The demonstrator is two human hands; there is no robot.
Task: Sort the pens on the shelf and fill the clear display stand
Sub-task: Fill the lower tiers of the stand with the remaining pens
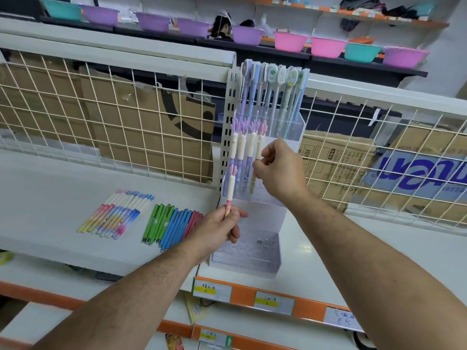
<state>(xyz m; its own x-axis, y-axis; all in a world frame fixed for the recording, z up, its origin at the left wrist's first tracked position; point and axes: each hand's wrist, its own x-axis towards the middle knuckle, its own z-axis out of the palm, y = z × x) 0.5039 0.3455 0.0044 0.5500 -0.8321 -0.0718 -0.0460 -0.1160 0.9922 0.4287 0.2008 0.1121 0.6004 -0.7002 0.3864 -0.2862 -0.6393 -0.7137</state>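
- Where it stands on the white shelf (pixel 316 251), the clear display stand (pixel 255 263) rises in three stepped tiers; the front tier shows bare holes, hazy through the plastic.
- Back tier of the stand: tall pastel pens with round toppers (pixel 275 82), upright; the toppers' pictures are too small to read.
- Middle tier: frond-topped pens (pixel 241 147) with cream caps, upright in a row; their lower ends blur behind the clear wall.
- Right hand (pixel 280 170), at the right end of that row: thumb and forefinger pinch one frond-topped pen (pixel 259 147) just below its cap. Whether its tip sits in a hole cannot be told.
- Left hand (pixel 218 228), in front of the stand's left edge: curled round the lower barrel of a pink-topped pen (pixel 230 188), held upright; fingers hide its end.
- Left of the stand, flat on the shelf: a group of pastel gradient pens (pixel 113 213), then green, blue and red pens (pixel 171 223) side by side.
- Behind the stand: wire grid (pixel 126 109) with cardboard boxes (pixel 336 160) partly screened behind it.
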